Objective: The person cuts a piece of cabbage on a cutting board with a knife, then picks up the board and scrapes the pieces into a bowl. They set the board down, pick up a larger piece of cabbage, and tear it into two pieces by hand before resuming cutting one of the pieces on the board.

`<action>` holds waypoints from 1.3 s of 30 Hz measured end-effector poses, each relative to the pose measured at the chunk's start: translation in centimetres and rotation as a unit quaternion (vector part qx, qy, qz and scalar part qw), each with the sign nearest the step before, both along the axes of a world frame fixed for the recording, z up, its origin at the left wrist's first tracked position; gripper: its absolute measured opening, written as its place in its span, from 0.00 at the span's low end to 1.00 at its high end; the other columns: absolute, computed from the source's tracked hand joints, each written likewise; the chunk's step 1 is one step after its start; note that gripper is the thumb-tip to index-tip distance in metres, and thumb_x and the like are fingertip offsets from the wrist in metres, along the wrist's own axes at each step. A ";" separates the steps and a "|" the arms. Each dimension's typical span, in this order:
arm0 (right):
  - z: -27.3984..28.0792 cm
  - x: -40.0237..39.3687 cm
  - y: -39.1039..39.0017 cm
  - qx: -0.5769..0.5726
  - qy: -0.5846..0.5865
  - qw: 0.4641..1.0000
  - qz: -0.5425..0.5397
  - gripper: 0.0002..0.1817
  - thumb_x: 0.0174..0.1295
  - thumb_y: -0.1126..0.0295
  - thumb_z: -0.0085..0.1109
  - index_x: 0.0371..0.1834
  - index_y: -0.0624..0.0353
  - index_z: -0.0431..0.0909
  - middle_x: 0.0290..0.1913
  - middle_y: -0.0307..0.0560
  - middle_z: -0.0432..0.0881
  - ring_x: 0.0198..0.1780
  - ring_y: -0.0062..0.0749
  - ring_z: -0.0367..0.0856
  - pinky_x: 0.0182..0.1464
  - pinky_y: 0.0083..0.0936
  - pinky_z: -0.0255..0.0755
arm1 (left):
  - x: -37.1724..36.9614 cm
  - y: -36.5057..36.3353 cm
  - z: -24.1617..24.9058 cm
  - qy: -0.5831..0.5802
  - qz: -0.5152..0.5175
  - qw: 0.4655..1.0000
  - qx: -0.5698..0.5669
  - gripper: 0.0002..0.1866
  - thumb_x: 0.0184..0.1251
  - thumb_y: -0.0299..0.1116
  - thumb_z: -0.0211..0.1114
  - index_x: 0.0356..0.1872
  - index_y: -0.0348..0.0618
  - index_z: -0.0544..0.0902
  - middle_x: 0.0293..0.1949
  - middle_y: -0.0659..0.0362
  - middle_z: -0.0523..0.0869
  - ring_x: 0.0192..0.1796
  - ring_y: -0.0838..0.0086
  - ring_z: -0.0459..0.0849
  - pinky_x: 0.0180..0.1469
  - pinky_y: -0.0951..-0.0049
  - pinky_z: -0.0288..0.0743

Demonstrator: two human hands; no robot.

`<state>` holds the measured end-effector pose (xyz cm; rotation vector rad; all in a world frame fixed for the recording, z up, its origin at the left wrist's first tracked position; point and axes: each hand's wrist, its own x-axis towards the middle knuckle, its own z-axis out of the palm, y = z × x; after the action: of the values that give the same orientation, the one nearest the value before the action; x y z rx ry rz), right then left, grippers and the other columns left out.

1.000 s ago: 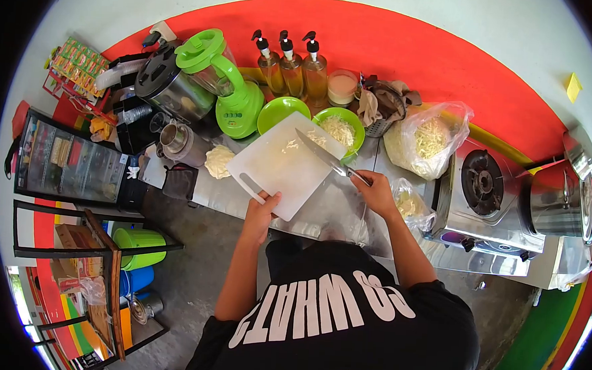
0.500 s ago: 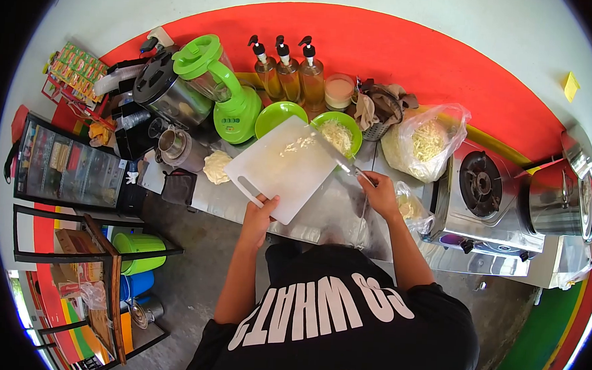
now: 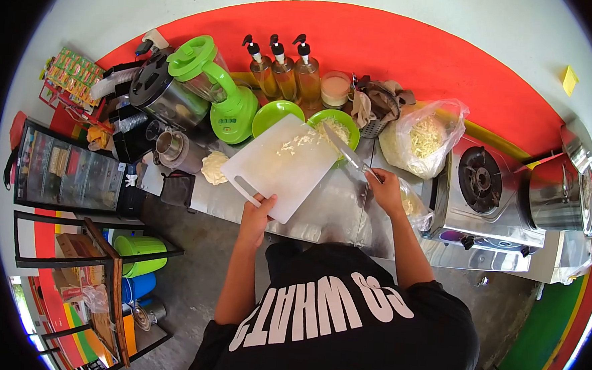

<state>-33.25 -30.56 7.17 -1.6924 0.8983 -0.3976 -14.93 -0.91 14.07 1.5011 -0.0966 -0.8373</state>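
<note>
My left hand (image 3: 258, 213) grips a white cutting board (image 3: 276, 174) by its handle end, the board slanting up toward two green bowls. Small pale chopped pieces (image 3: 294, 145) lie near the board's far edge. My right hand (image 3: 384, 189) is closed round the handle of a knife (image 3: 345, 149), whose blade reaches over the right green bowl (image 3: 352, 136). That bowl holds pale shreds (image 3: 334, 130). The left green bowl (image 3: 273, 117) is partly hidden behind the board; its contents cannot be made out.
A green blender (image 3: 236, 118), several pump bottles (image 3: 283, 77) and a jar (image 3: 334, 90) line the back. Right of the bowls are a bag of shreds (image 3: 424, 141) and a gas stove (image 3: 480, 181) with a pot (image 3: 558, 195). A cabbage-like pale lump (image 3: 214, 168) sits left of the board.
The knife has shifted slightly right, away from the board's edge, and its blade now lies over the right bowl. The board has stayed nearly in place.
</note>
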 end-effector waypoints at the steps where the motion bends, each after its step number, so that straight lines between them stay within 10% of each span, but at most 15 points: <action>1: 0.5 0.3 0.5 0.000 -0.001 1.000 0.001 0.15 0.69 0.64 0.66 0.47 0.68 0.87 0.26 0.40 0.83 0.27 0.16 0.76 0.30 0.23 0.69 | 0.1 0.0 0.0 0.001 -0.004 1.000 0.001 0.18 0.75 0.38 0.66 0.57 0.35 0.83 0.45 0.58 0.88 0.46 0.74 0.86 0.49 0.67 0.81; 10: 6.6 3.6 6.5 0.012 -0.056 0.980 0.189 0.13 0.71 0.65 0.63 0.49 0.64 0.85 0.28 0.45 0.83 0.30 0.24 0.78 0.36 0.28 0.73 | -0.5 -1.2 2.4 -0.037 -0.021 0.999 0.018 0.18 0.75 0.35 0.66 0.56 0.32 0.83 0.46 0.57 0.89 0.46 0.74 0.86 0.50 0.68 0.80; 16: 2.6 5.5 4.4 -0.058 -0.061 0.989 0.125 0.14 0.71 0.65 0.62 0.47 0.67 0.84 0.31 0.57 0.85 0.31 0.42 0.82 0.39 0.34 0.75 | -0.2 -1.1 2.5 -0.042 -0.033 0.998 0.018 0.18 0.75 0.33 0.65 0.57 0.31 0.83 0.47 0.55 0.89 0.47 0.73 0.86 0.50 0.67 0.79; 19: 0.2 5.8 3.0 -0.058 -0.028 0.995 0.077 0.14 0.73 0.65 0.61 0.49 0.67 0.84 0.26 0.42 0.80 0.29 0.21 0.76 0.34 0.26 0.71 | 0.0 -1.0 2.5 -0.037 -0.030 0.999 0.017 0.18 0.75 0.33 0.65 0.57 0.30 0.83 0.47 0.55 0.89 0.47 0.73 0.86 0.50 0.68 0.79; 23: 1.1 5.8 3.5 -0.070 0.003 0.997 0.035 0.14 0.73 0.64 0.61 0.48 0.67 0.84 0.25 0.42 0.79 0.28 0.21 0.75 0.33 0.26 0.71 | 0.0 -1.1 2.4 -0.037 -0.021 0.999 0.009 0.18 0.74 0.33 0.65 0.57 0.30 0.83 0.47 0.54 0.89 0.47 0.73 0.86 0.50 0.68 0.79; 25: 3.0 5.8 4.5 -0.053 -0.032 0.996 0.062 0.15 0.71 0.64 0.61 0.48 0.67 0.85 0.31 0.57 0.85 0.32 0.41 0.82 0.41 0.33 0.75 | -0.1 -1.3 2.5 -0.041 -0.017 0.999 0.005 0.18 0.74 0.33 0.65 0.57 0.30 0.83 0.46 0.55 0.89 0.47 0.73 0.85 0.50 0.69 0.79; 31: 4.2 5.2 5.5 -0.026 -0.090 0.972 0.217 0.15 0.73 0.64 0.60 0.51 0.66 0.83 0.32 0.50 0.85 0.32 0.29 0.79 0.40 0.31 0.74 | 0.1 -1.5 2.5 -0.049 -0.021 0.999 0.010 0.17 0.74 0.33 0.65 0.56 0.29 0.83 0.44 0.56 0.88 0.46 0.74 0.85 0.48 0.70 0.78; 39: -0.2 3.4 2.3 -0.036 -0.016 0.995 0.092 0.15 0.72 0.65 0.60 0.51 0.66 0.83 0.32 0.56 0.85 0.33 0.40 0.83 0.42 0.34 0.75 | 0.3 -1.9 3.2 -0.068 -0.024 0.997 -0.001 0.16 0.74 0.32 0.64 0.54 0.30 0.84 0.42 0.58 0.88 0.43 0.77 0.84 0.46 0.72 0.77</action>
<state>-29.88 -28.27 6.96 -1.8133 0.7054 -0.3350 -14.68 -2.82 17.24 1.5580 -0.2353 -0.7716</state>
